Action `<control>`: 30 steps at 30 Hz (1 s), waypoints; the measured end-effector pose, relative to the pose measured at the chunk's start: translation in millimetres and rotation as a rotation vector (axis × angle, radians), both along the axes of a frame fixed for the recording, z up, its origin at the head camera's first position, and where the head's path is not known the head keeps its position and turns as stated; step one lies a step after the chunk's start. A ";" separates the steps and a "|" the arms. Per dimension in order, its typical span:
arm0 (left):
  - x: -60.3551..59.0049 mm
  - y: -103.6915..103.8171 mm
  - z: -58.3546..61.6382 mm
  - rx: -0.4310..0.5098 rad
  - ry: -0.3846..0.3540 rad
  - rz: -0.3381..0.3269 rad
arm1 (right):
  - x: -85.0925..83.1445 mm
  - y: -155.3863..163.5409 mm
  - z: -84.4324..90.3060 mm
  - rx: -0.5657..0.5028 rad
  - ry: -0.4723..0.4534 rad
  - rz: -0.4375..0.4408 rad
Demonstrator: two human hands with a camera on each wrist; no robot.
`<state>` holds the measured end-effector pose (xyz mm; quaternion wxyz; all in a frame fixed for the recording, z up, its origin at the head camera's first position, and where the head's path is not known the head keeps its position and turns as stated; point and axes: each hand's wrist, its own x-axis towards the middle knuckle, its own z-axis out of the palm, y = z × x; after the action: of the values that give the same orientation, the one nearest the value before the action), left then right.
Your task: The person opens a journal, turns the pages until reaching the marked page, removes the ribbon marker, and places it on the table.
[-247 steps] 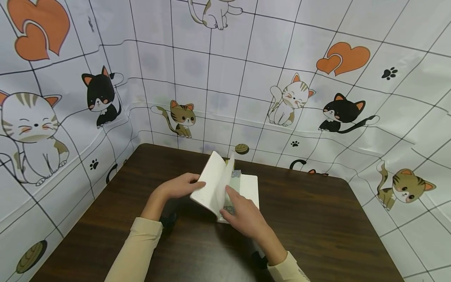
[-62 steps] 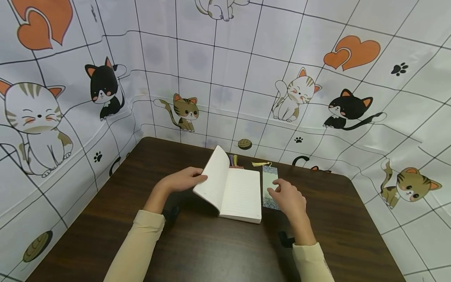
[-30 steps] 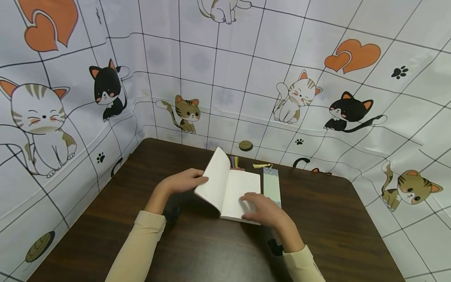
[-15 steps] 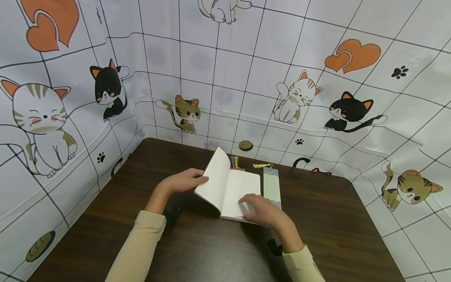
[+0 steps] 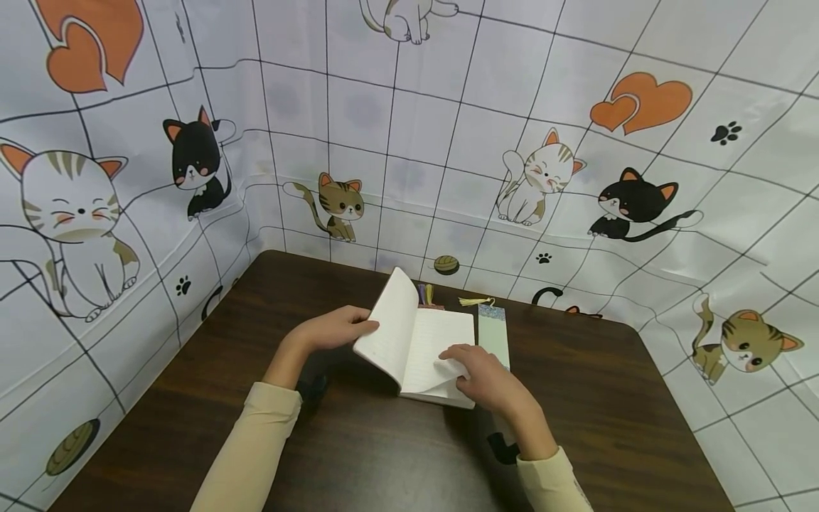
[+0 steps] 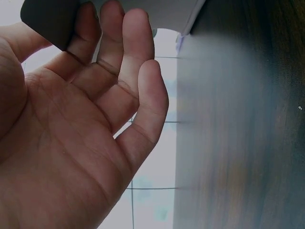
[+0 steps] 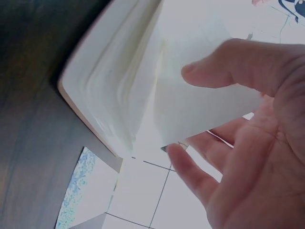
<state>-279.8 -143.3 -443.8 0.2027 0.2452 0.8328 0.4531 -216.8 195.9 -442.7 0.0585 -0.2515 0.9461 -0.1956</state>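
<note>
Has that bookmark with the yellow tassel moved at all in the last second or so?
No. The bookmark lies in the same spot on the table, just right of the notebook, tassel pointing at the cat curtain.

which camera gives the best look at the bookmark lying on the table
The head view: the bookmark lies whole beside the notebook, yellow tassel at its far end. The right wrist view catches only one patterned end; the left wrist view shows none of it.
</note>
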 end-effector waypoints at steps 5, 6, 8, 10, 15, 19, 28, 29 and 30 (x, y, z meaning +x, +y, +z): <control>0.4 0.3 -0.8 0.000 0.000 0.003 | -1.0 2.4 2.1 -0.016 0.079 -0.033; 0.4 0.3 -1.0 -0.001 0.003 0.003 | -1.7 2.7 2.3 -0.020 0.096 -0.040; 0.5 0.2 -1.0 -0.002 0.006 0.004 | -3.6 2.9 2.3 -0.041 0.133 -0.059; 0.7 0.0 -0.8 -0.005 0.008 0.005 | -5.3 2.7 1.9 -0.073 0.173 -0.093; -0.1 0.3 -1.0 -0.005 0.003 0.007 | -7.6 -3.9 -4.2 -0.168 0.234 -0.271; -1.0 0.9 -2.1 -0.007 0.002 0.009 | -5.3 -14.2 -9.6 -0.220 0.153 -0.417; -0.7 1.4 -1.1 -0.018 0.017 0.013 | 1.6 -30.8 -13.8 -0.245 0.025 -0.378; -0.8 1.6 -1.1 -0.017 0.015 0.015 | 2.7 -32.0 -13.9 -0.251 0.016 -0.365; -1.0 1.7 -1.2 -0.016 0.012 0.015 | 3.8 -33.1 -14.1 -0.254 0.007 -0.354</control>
<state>-280.8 -141.7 -445.0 0.1961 0.2400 0.8395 0.4463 -213.0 162.8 -456.8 -0.0124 -0.0873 0.9435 -0.3194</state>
